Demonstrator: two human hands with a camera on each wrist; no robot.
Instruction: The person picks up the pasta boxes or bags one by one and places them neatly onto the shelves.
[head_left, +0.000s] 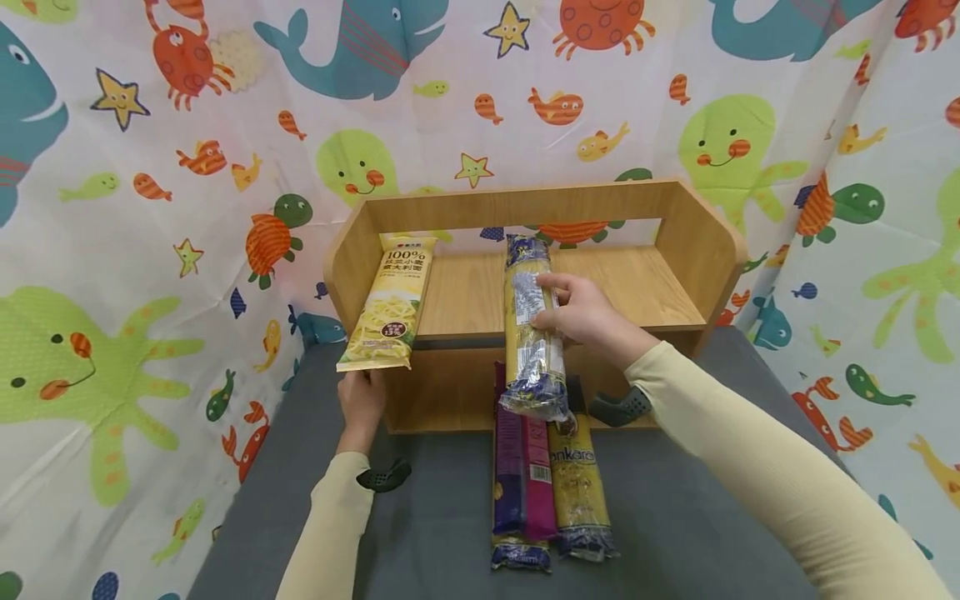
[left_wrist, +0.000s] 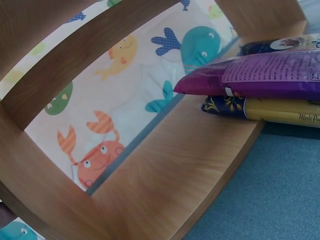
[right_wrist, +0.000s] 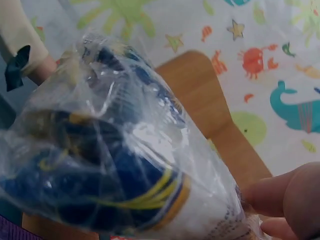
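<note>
At the shelf front, held pack: a blue-and-yellow pasta pack (head_left: 534,333) lies left of the right hand's fingers, long axis running front to back; its near end juts past the upper board's edge, above the lower packs. Whether its far end touches the board I cannot tell.
Right hand (head_left: 581,312): comes from the right and is the nearer hand; fingers and thumb pinch the pack by its right side, about midway along.
Left hand (head_left: 362,406): beside the shelf's lower left front, under the near end of a yellow bag (head_left: 390,300); its fingers are mostly hidden, so their state cannot be told.
Yellow bag: on the upper board at the left, well apart from the held pack, also lengthwise.
Lower packs: a purple packet (head_left: 517,467) on top of a yellow one, another yellow pack (head_left: 581,492) alongside.
Surface: wooden shelf (head_left: 465,283) on a grey table (head_left: 435,517).
Room: sea-creature cloth (head_left: 435,125) behind and at both sides.
</note>
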